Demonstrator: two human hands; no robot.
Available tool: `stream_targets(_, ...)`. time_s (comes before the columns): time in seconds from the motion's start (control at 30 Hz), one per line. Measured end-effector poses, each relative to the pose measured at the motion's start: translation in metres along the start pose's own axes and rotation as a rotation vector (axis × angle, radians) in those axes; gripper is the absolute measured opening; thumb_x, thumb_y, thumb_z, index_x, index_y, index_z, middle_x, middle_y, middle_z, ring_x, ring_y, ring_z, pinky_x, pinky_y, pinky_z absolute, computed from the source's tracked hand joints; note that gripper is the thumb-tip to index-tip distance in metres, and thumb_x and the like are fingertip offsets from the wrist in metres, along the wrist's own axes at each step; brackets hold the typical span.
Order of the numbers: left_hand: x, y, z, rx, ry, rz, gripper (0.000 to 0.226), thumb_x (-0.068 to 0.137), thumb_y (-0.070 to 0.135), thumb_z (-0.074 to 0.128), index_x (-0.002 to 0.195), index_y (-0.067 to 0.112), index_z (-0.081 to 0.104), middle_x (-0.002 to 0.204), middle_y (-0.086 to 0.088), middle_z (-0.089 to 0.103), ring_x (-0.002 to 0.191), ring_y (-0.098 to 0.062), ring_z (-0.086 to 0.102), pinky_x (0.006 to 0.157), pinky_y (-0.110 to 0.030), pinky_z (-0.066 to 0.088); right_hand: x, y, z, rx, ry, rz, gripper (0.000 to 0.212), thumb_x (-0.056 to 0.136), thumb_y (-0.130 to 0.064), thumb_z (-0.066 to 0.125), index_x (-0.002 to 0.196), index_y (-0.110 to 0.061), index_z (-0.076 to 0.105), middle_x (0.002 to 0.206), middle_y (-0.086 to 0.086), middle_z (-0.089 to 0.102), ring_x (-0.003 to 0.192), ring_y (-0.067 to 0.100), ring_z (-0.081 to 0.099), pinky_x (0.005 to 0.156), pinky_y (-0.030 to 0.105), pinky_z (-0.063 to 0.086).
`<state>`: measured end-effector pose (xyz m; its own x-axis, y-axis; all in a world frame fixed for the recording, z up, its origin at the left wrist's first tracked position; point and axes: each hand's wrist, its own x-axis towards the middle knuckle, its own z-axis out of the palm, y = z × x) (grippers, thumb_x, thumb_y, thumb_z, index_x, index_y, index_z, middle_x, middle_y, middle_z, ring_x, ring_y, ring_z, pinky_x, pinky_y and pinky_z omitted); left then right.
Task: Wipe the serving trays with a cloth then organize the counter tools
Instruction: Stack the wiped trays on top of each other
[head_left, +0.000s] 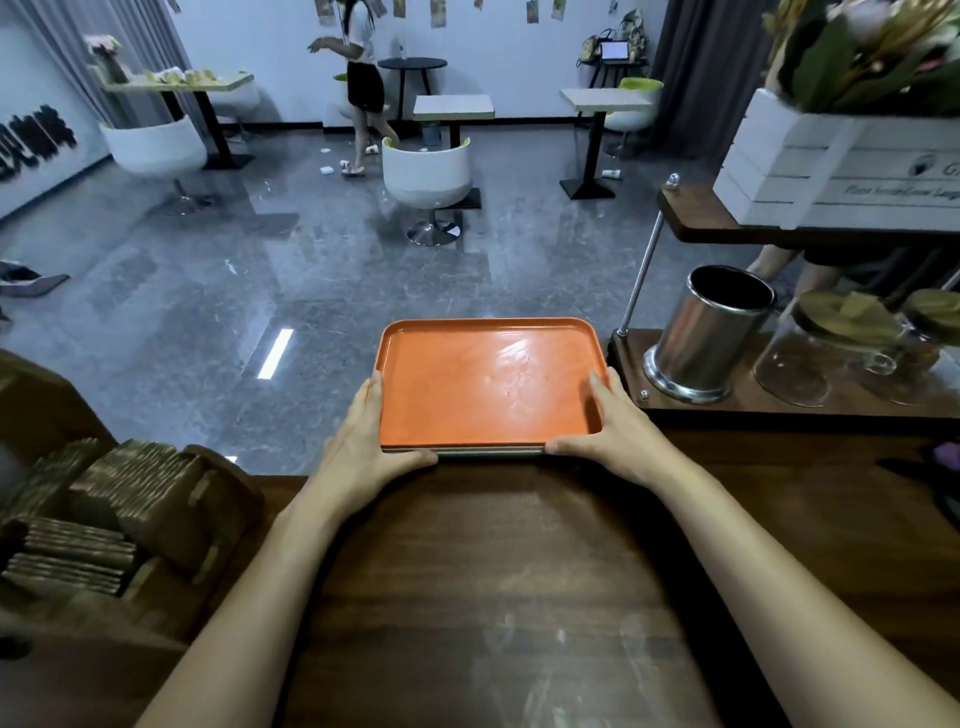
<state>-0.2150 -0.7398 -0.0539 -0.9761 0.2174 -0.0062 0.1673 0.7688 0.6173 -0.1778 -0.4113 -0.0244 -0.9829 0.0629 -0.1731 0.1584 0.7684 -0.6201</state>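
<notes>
Orange tray (488, 384) is sitting on top of a paler tray (488, 451) at the far edge of the table (493, 571), and it seems to be reaching out past that edge over the floor; whether the pair is resting or lifted cannot be told. The left grip (363, 431) is clasping the tray's near left corner, fingers lying along the side rim and thumb along the near rim, and the right grip (618, 421) is clasping the near right corner likewise. Neither grip is holding a cloth, so the step in hand is looking like bringing the trays in for wiping. To do it well, both grips should be pulling evenly toward the near edge, keeping the stack level so the top tray is not sliding off the lower one, and steering clear of the metal cup (711, 332) standing just beside the tray's right side. A purple thing (948, 452) at the right edge may be the cloth; too little is showing to tell.
</notes>
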Motion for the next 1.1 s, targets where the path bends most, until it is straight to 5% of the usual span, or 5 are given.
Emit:
stream_targets(0.3,-0.011,-0.003,-0.001,-0.043,-0.01,-0.029,0.133,0.069,0.073,0.078,0.154,0.051,-0.021,0.172,0.002,-0.001,0.155,-0.03,0.019,0.122,-0.057,0.027,-0.041,0.011,0.016,0.098,0.196,-0.086,0.11,0.078,-0.052,0.081,0.162,-0.027,0.014,0.167,-0.016,0.005,0.151,0.011,0.018,0.114,0.026,0.023)
stream_targets(0.5,-0.035,0.029,0.017,0.17,0.157,0.191,0.119,0.078,0.075,0.064,0.159,0.041,-0.015,0.167,0.003,-0.028,0.151,-0.014,-0.033,0.126,-0.047,-0.008,-0.079,0.036,0.021,0.144,0.189,-0.073,0.098,0.081,-0.058,0.074,0.16,-0.038,0.018,0.166,-0.019,0.005,0.151,0.007,0.016,0.115,0.029,0.023)
stream_targets(0.7,-0.065,0.098,0.069,0.086,-0.046,0.378,0.108,0.081,0.077,0.06,0.162,0.04,0.001,0.169,0.013,-0.016,0.153,-0.004,-0.024,0.127,-0.036,-0.001,-0.12,0.054,0.008,0.207,0.206,-0.087,0.106,0.069,-0.08,0.062,0.158,-0.042,0.019,0.165,-0.021,0.012,0.149,-0.002,0.014,0.122,0.031,0.02)
stream_targets(0.9,-0.096,0.162,0.127,-0.041,-0.295,0.433,0.112,0.075,0.079,0.066,0.162,0.043,0.006,0.163,0.028,-0.013,0.15,0.007,-0.019,0.128,-0.035,0.007,-0.178,0.091,-0.025,0.189,0.253,-0.104,0.084,0.085,-0.059,0.069,0.156,-0.046,0.026,0.164,-0.019,0.02,0.148,-0.004,0.017,0.124,0.03,0.02)
stream_targets(1.1,-0.131,0.244,0.196,-0.094,-0.361,0.476,0.116,0.068,0.089,0.061,0.159,0.046,0.003,0.169,0.017,-0.002,0.153,0.003,-0.012,0.128,-0.033,0.007,-0.25,0.156,-0.069,0.163,0.295,-0.09,0.083,0.086,-0.058,0.068,0.157,-0.04,0.028,0.163,-0.021,0.022,0.148,-0.007,0.018,0.122,0.023,0.02)
